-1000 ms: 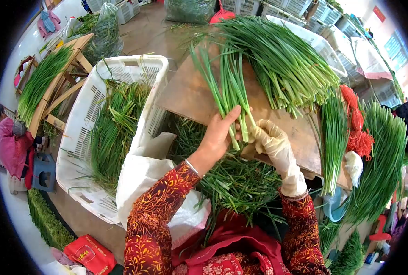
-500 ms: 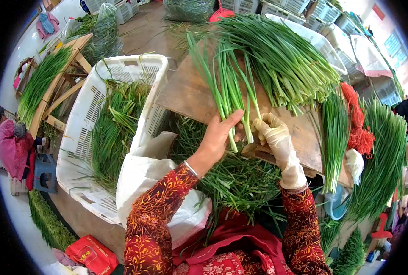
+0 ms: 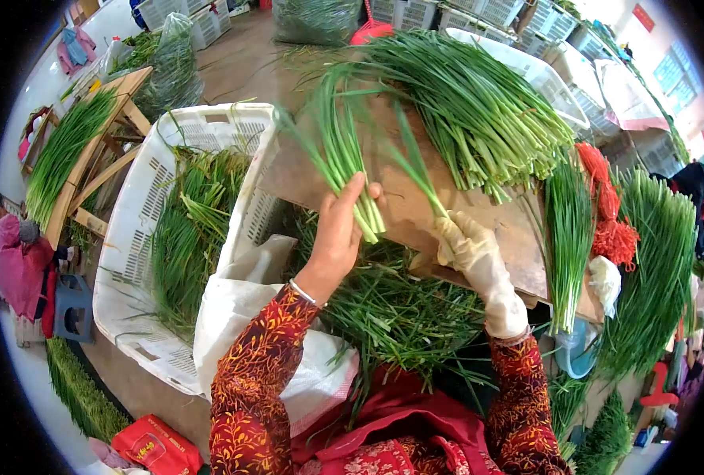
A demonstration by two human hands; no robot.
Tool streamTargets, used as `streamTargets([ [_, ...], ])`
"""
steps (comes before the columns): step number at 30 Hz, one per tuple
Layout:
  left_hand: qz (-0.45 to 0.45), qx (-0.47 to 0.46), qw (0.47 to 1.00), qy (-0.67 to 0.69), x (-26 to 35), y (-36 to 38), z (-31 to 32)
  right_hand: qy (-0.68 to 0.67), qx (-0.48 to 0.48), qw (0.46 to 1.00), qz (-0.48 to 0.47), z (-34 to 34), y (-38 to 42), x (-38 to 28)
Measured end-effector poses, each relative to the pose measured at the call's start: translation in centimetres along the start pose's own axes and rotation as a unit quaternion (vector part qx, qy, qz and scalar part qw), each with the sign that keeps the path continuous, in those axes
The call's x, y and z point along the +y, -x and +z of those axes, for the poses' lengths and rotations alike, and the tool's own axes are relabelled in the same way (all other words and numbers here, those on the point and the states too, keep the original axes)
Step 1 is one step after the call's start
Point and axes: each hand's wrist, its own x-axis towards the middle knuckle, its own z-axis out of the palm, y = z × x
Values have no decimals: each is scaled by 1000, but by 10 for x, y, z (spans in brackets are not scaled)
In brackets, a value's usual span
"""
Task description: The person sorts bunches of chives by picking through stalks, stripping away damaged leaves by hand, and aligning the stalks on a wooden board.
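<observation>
My left hand (image 3: 337, 231), bare with a bracelet at the wrist, is closed round a small bunch of green stalks (image 3: 341, 146), leaves pointing up and slightly blurred. To its right my right hand (image 3: 469, 247), in a pale glove, pinches a few separate stalks (image 3: 420, 176) near their lower ends. Both hands are over the near edge of a wooden board (image 3: 296, 170). A large pile of green stalks (image 3: 478, 111) lies on the board's far side. Loose trimmings (image 3: 399, 305) lie heaped below the hands.
A white crate (image 3: 245, 119) holding greens stands at left, with a white sack (image 3: 241, 305) beside it. At right are a tied-looking bundle (image 3: 567, 245), red string (image 3: 614, 241), a blue container (image 3: 577, 356) and tall greens (image 3: 652, 269). A wooden stand (image 3: 98, 158) is far left.
My left hand has moved left with its bunch, away from my right hand. The stalks in my right hand now stand apart from that bunch and lean up-left.
</observation>
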Motion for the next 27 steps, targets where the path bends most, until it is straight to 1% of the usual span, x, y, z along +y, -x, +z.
streamTargets([
  [1, -40, -8, 999, -4, -1, 3, 3, 188, 75, 975, -89, 2, -1, 0],
  [2, -78, -16, 997, -8, -4, 6, 6, 367, 147, 902, -172, 4, -3, -1],
  [3, -92, -14, 995, -47, -8, 9, 9, 406, 170, 880, -181, 4, -3, -4],
  [4, -101, -20, 994, -44, -12, 10, 12, 407, 173, 878, -182, 6, -3, -5],
  [6, -91, 1, 991, -96, -22, 13, 16, 336, 153, 889, -269, 12, -1, -2],
  [7, -79, -30, 992, -93, -26, 13, 15, 350, 152, 871, -308, 16, 0, -2],
  [8, -77, -34, 992, -90, -26, 12, 15, 338, 144, 881, -297, 20, 3, -6],
  [10, -97, -28, 988, -118, -21, 13, 18, 356, 73, 901, -235, 18, 7, -20],
  [11, -98, -5, 986, -131, -20, 12, 16, 359, 74, 900, -237, 14, 6, -24],
  [12, -96, -7, 987, -129, -19, 12, 16, 314, 31, 915, -250, 9, 3, -28],
  [13, -66, 23, 990, -119, -17, 12, 15, 267, -13, 927, -264, 3, -1, -36],
  [14, -36, 54, 992, -109, -14, 11, 14, 259, -30, 948, -182, -6, -2, -52],
  [15, -4, 39, 993, -111, -11, 9, 9, -13, -5, 993, -114, -10, -12, -51],
  [16, 62, 60, 987, -134, -5, 8, 10, 40, 50, 993, -100, -16, -28, -48],
  [17, 84, 47, 992, -86, 0, 5, 13, 92, 103, 987, -80, -22, -43, -44],
  [18, 106, 33, 993, -37, 3, 3, 16, 455, 171, 866, -115, -30, -58, -40],
  [19, 108, 33, 993, -36, 4, 3, 14, 456, 171, 866, -117, -34, -66, -35],
  [21, 33, -34, 998, 29, 4, 2, 10, 595, 167, 774, -139, -35, -73, -35],
  [22, 35, -32, 998, 30, 3, 3, 8, 596, 165, 773, -141, -34, -72, -40],
  [24, -66, -46, 994, 69, -2, 3, 7, 472, 121, 870, -74, -33, -67, -53],
  [25, -76, -36, 993, 78, -5, 4, 7, 440, 133, 883, -95, -32, -63, -50],
  [26, -74, -32, 994, 79, -6, 5, 9, 439, 129, 884, -97, -29, -56, -49],
  [27, -66, -36, 995, 67, -5, 7, 11, 314, 83, 943, -68, -25, -46, -49],
])
